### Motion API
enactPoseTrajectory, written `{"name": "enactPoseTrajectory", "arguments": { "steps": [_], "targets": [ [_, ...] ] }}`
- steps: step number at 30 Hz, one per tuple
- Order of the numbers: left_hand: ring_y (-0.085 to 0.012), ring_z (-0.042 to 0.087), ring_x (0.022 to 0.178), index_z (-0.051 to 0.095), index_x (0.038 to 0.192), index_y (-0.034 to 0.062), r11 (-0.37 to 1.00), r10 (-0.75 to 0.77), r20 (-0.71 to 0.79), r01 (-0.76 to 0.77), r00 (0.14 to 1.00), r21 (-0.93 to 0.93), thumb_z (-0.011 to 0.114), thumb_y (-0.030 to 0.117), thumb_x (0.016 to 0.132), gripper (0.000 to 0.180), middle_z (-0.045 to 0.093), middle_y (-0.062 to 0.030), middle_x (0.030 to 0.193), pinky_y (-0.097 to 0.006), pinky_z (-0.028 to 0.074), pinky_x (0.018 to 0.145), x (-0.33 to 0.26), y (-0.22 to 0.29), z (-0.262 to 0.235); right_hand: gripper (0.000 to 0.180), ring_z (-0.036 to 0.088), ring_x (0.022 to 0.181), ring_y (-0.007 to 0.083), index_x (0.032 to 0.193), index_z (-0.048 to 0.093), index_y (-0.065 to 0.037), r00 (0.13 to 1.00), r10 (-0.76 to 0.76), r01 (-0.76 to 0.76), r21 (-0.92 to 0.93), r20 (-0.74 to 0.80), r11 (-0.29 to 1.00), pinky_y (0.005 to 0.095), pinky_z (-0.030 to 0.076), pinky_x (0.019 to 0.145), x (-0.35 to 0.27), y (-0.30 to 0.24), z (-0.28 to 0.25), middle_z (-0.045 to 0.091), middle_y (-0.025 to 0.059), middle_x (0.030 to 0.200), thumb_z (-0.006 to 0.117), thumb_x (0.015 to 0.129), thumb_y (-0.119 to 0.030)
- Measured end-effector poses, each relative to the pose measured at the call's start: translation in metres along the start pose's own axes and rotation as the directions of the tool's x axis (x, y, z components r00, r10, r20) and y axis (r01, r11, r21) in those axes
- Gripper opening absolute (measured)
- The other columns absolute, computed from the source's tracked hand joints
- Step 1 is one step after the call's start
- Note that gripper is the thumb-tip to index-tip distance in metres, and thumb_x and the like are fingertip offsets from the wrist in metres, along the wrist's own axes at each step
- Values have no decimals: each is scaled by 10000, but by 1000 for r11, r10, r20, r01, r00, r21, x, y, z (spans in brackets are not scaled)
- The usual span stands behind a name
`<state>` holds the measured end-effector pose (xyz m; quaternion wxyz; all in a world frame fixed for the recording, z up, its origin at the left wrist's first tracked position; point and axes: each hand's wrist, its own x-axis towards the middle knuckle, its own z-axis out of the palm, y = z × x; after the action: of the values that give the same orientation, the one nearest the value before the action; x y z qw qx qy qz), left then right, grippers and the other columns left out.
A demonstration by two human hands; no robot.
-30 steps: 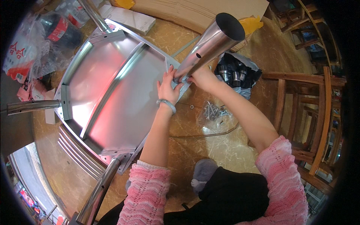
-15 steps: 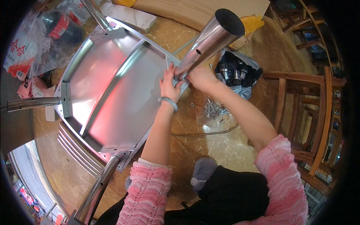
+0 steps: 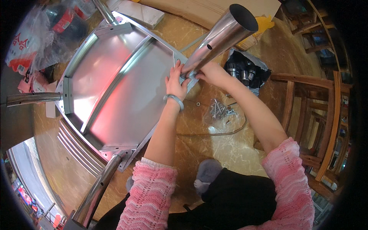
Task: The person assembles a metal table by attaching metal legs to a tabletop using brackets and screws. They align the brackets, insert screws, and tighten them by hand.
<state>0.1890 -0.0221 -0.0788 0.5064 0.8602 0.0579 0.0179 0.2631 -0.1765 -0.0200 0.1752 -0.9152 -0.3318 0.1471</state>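
A shiny steel table top lies upside down on the marble floor. A thick steel tube leg rises from its near right corner toward the camera. My left hand, with a pale bangle at the wrist, presses on the corner beside the leg's base. My right hand grips the base of that leg where it meets the corner bracket. Two other legs stick out from the left and lower corners.
A pile of screws and bolts lies on clear plastic just right of my left wrist. A dark bag of metal feet sits behind it. Wooden chairs stand at the right; cardboard and plastic bags lie at the top.
The tube leg has tilted slightly more upright. Both hands stay at its base, shifting only a little on the corner.
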Motion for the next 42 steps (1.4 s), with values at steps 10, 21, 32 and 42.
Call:
{"name": "enactPoseTrajectory", "arguments": {
  "steps": [10, 21, 32, 42],
  "targets": [
    [-260, 316, 1277, 400, 1261, 153, 998, -3, 26, 1, 1000, 68, 633, 154, 753, 559, 292, 19, 1419, -549, 206, 1004, 1, -2, -3, 151, 592, 855, 332, 868, 617, -29, 996, -1, 7, -74, 93, 997, 435, 466, 752, 14, 17, 29, 606, 188, 891, 577, 754, -120],
    [-278, 274, 1300, 383, 1273, 186, 997, -44, 47, 41, 998, 71, 634, 145, 754, 579, 296, 37, 1415, -535, 183, 1032, 1, 2, -3, 242, 605, 809, 328, 876, 618, -55, 978, 81, -18, -307, 193, 952, 444, 475, 682, 5, -2, 8, 626, 178, 838, 489, 837, -255],
    [-268, 223, 1323, 225, 1377, 194, 991, -97, 62, 90, 993, 102, 627, 111, 762, 740, 255, 0, 1433, -509, 144, 1053, -5, 12, -2, 246, 578, 837, 354, 933, 582, -22, 908, 340, -353, -13, -244, 935, 425, 465, 727, -25, 59, -11, 598, 185, 879, 564, 792, -223],
    [-250, 236, 1320, 142, 1402, 200, 987, -73, 357, 15, 931, 163, 610, 149, 775, 785, 257, -30, 1430, -521, 141, 1051, 9, 7, -40, 271, 590, 816, 360, 954, 579, -18, 913, 362, -400, -228, -190, 888, 412, 488, 708, -1, 81, 27, 593, 198, 880, 630, 724, -152]
  ]
}}
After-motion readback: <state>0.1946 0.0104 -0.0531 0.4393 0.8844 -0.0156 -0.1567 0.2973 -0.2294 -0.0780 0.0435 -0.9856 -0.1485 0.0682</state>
